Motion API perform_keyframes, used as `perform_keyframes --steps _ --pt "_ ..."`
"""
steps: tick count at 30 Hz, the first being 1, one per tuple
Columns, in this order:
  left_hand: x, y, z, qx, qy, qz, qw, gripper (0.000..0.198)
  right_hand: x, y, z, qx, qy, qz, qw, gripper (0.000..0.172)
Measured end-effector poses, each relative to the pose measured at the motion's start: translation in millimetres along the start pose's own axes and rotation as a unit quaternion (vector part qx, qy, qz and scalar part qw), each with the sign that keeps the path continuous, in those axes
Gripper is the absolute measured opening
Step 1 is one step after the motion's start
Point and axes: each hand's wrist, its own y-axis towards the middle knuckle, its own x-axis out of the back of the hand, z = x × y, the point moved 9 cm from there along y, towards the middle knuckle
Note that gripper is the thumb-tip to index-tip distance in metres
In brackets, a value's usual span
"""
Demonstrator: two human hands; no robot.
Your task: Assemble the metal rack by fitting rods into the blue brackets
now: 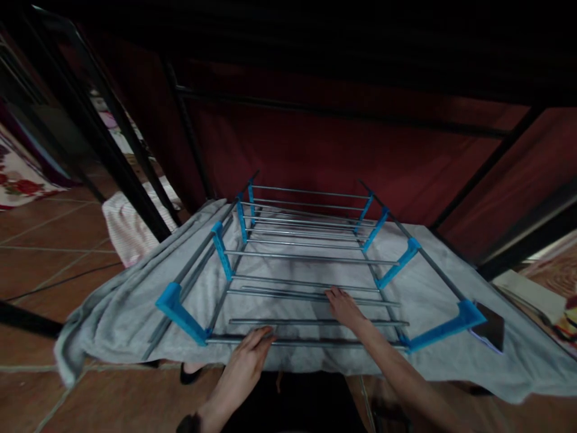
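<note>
From the head camera, a rack (pixel 306 258) of gray rods with blue brackets lies flat on a gray cloth (pixel 112 313), in front of a dark red fabric wall (pixel 315 150). The left hand (pixel 250 352) lays its fingers over the nearest rod; whether it grips cannot be told. The right hand (pixel 345 307) rests open and flat on rods farther in. A phone (pixel 490 328) lies on the cloth by the rack's right corner.
</note>
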Motion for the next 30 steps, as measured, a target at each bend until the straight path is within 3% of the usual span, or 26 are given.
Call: perform_keyframes --steps 6,11,22,26,30 --pt "3.7 0 4 0.001 0.008 -0.017 1.000 0.042 1 3 1 -0.002 0.047 -0.011 0.999 0.034" --pt "6.4 5 7 0.005 0.009 -0.029 1.000 0.046 10 -17 14 0.036 0.065 -0.090 0.993 0.037" --pt "21.7 14 22 0.065 -0.016 -0.085 0.994 0.038 44 -64 22 0.016 0.147 -0.222 0.964 0.032" --pt "33.3 16 29 0.093 -0.074 -0.130 0.984 0.033 65 -71 24 0.028 0.154 -0.265 0.951 0.030" --pt "51.5 17 53 0.169 -0.135 -0.221 0.951 0.033 89 -72 21 0.024 0.139 -0.300 0.943 0.029"
